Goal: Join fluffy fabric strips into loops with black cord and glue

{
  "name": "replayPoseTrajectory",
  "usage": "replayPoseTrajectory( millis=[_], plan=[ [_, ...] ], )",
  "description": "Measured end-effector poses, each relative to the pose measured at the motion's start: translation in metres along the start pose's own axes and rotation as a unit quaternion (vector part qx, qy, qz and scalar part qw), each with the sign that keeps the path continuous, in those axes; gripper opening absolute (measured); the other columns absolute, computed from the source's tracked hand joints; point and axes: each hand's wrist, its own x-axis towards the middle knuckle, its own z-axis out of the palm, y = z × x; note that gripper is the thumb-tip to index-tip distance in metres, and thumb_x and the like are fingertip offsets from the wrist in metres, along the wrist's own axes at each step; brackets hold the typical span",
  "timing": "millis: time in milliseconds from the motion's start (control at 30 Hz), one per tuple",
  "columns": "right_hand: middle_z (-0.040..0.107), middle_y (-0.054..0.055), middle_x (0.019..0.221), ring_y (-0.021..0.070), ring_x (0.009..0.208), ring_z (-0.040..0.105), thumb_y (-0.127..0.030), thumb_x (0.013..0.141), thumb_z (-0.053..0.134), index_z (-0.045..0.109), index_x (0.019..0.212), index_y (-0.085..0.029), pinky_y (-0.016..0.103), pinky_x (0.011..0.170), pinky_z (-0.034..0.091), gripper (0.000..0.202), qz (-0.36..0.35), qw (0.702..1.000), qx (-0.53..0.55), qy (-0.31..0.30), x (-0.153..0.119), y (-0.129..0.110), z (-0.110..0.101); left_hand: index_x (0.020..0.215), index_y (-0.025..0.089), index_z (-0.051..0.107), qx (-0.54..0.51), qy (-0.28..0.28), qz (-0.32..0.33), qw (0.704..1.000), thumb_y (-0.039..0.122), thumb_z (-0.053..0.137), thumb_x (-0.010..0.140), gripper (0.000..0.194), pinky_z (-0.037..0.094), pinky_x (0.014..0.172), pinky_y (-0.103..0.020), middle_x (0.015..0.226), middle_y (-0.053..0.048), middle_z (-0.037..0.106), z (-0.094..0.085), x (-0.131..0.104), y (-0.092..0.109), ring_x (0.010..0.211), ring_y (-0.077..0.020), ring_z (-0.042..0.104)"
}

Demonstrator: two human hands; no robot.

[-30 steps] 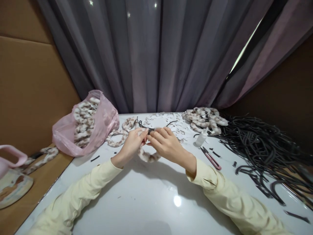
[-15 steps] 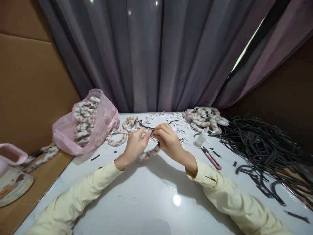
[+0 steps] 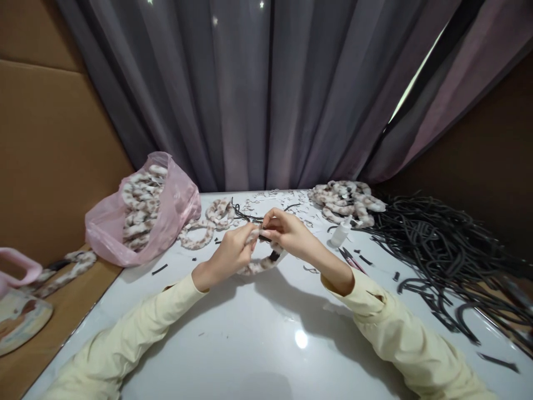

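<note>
Above the middle of the table, a fluffy white-and-brown plush tube point(image 3: 259, 268) hangs in a curve between my hands, with a black band on its right side. My left hand point(image 3: 231, 248) is closed on one end of the tube. My right hand point(image 3: 290, 232) pinches at the place where a short black piece point(image 3: 265, 238) shows beside the left fingertips. The fingers partly hide this joint, so I cannot tell whether the two ends meet. Behind my hands lie thin black cords point(image 3: 249, 217) and two finished-looking plush rings point(image 3: 196, 233).
At the left, a pink plastic bag point(image 3: 183, 194) holds several plush tubes; a pink-handled mug point(image 3: 25, 311) stands nearer. Toward the right are a plush pile point(image 3: 347, 201), a white bottle point(image 3: 341, 232), partly hidden snips point(image 3: 350, 258) and a heap of black cords point(image 3: 441, 250). Small clippings point(image 3: 275, 197) lie at the back.
My right hand has turned and its fingers have lifted slightly, showing more of the black piece. The plush tube's black band has come into view. My right forearm now covers part of the snips.
</note>
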Motion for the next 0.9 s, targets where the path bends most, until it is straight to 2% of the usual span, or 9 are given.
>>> replayPoseTrajectory(
  millis=[100,200,300,400,467,533,667,767,900],
  plan=[
    [0.060,-0.004,0.061,0.0108,0.050,0.056,-0.008,0.074,0.054,0.040,0.090,-0.020,0.015,0.036,0.035,0.025,0.100,0.992,0.062,-0.039,-0.001,-0.007,-0.003,0.076,0.020,0.046,0.038,0.003,0.076,0.996,0.002,0.036,0.069,0.021,0.036,0.057,-0.024,0.064,0.000,0.049,0.001,-0.002,-0.002,0.059,-0.0156,0.048],
    [0.060,-0.004,0.057,0.0107,0.047,0.056,-0.003,0.072,0.052,0.041,0.095,-0.018,0.016,0.037,0.037,0.030,0.152,0.983,0.071,-0.075,-0.003,-0.015,-0.005,0.083,0.018,0.047,0.099,0.008,0.152,0.983,-0.001,0.034,0.066,0.029,0.038,0.060,-0.026,0.068,-0.002,0.050,0.004,-0.004,-0.006,0.065,-0.0173,0.049],
    [0.063,-0.002,0.061,0.0102,0.049,0.056,-0.001,0.071,0.051,0.041,0.098,-0.018,0.020,0.048,0.046,0.033,0.141,0.986,0.067,-0.049,-0.005,-0.017,-0.005,0.088,0.016,0.048,0.159,0.030,0.212,0.964,-0.003,0.032,0.066,0.033,0.038,0.057,-0.026,0.066,-0.002,0.049,0.005,-0.004,-0.011,0.063,-0.0175,0.047],
    [0.066,0.002,0.074,0.0137,0.063,0.062,0.000,0.070,0.050,0.040,0.103,-0.018,0.025,0.059,0.050,0.038,0.052,0.998,-0.020,0.008,-0.009,-0.012,-0.002,0.095,0.014,0.049,0.185,0.044,0.222,0.956,-0.003,0.031,0.070,0.035,0.039,0.059,-0.028,0.069,-0.005,0.052,0.003,-0.004,-0.010,0.066,-0.0186,0.049],
    [0.067,0.004,0.078,0.0169,0.071,0.064,0.000,0.070,0.048,0.039,0.108,-0.018,0.027,0.064,0.050,0.043,-0.038,0.988,-0.143,0.040,-0.013,-0.007,0.001,0.100,0.013,0.049,0.146,0.041,0.175,0.973,0.001,0.033,0.078,0.030,0.041,0.064,-0.029,0.078,-0.007,0.057,0.000,-0.006,-0.005,0.072,-0.0188,0.053],
    [0.066,0.007,0.085,0.0190,0.076,0.064,0.001,0.071,0.046,0.036,0.116,-0.018,0.030,0.067,0.050,0.050,-0.120,0.958,-0.255,0.053,-0.021,-0.002,0.004,0.101,0.014,0.050,0.074,0.021,0.077,0.994,0.014,0.039,0.086,0.019,0.042,0.067,-0.028,0.086,-0.007,0.059,-0.004,-0.008,0.004,0.075,-0.0174,0.055],
    [0.061,0.014,0.101,0.0234,0.093,0.061,0.003,0.075,0.039,0.033,0.123,-0.016,0.035,0.071,0.053,0.052,-0.238,0.894,-0.373,0.062,-0.039,0.006,0.008,0.091,0.017,0.054,-0.071,-0.095,-0.083,0.989,0.032,0.039,0.091,0.021,0.041,0.065,-0.024,0.079,-0.001,0.060,-0.015,-0.010,0.020,0.071,-0.0141,0.055],
    [0.059,0.016,0.100,0.0239,0.094,0.060,0.002,0.079,0.036,0.037,0.119,-0.015,0.036,0.071,0.054,0.043,-0.285,0.868,-0.402,0.057,-0.051,0.010,0.009,0.078,0.017,0.054,-0.139,-0.188,-0.119,0.965,0.036,0.033,0.093,0.032,0.039,0.063,-0.023,0.072,0.001,0.056,-0.021,-0.012,0.025,0.066,-0.0122,0.052],
    [0.058,0.012,0.100,0.0213,0.091,0.060,-0.002,0.083,0.039,0.039,0.115,-0.018,0.034,0.071,0.055,0.035,-0.303,0.877,-0.369,0.055,-0.061,0.015,0.008,0.076,0.016,0.056,-0.164,-0.239,-0.124,0.949,0.040,0.034,0.092,0.037,0.035,0.058,-0.021,0.068,0.002,0.053,-0.023,-0.016,0.024,0.061,-0.0102,0.047]
  ],
)
